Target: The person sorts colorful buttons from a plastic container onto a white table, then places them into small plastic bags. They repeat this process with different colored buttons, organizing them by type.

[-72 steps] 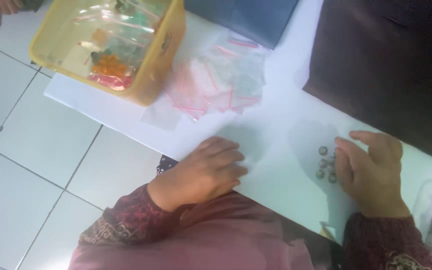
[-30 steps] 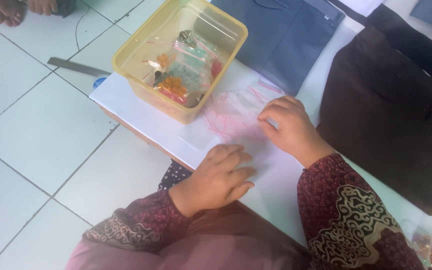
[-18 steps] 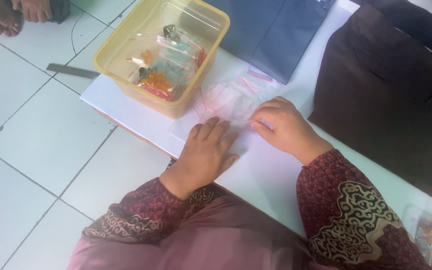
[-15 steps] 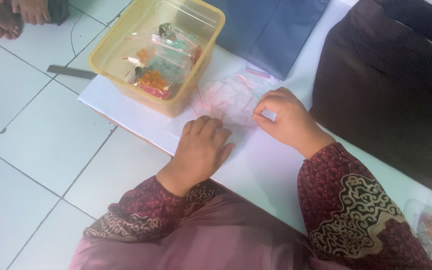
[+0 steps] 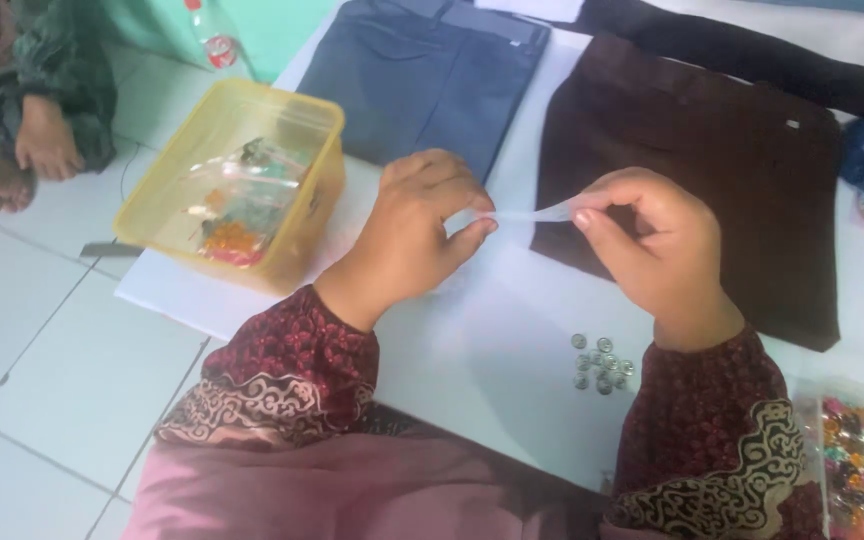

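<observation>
My left hand (image 5: pixel 414 232) and my right hand (image 5: pixel 652 245) are raised above a white sheet (image 5: pixel 492 340) and pinch the two ends of a small clear plastic bag (image 5: pixel 530 213) stretched between them. A cluster of several small round silver buttons (image 5: pixel 600 364) lies on the sheet just below my right wrist. Both arms wear dark red patterned sleeves.
A yellow plastic tub (image 5: pixel 237 190) with small packets of beads stands at the left. Folded blue trousers (image 5: pixel 422 70) and a dark brown garment (image 5: pixel 712 170) lie behind. A clear box of coloured beads (image 5: pixel 857 455) sits at bottom right. Another person's feet (image 5: pixel 22 145) rest at far left.
Both hands have risen from the pile of small bags on the sheet and now hold one bag between them. The view has shifted right, so the buttons show again.
</observation>
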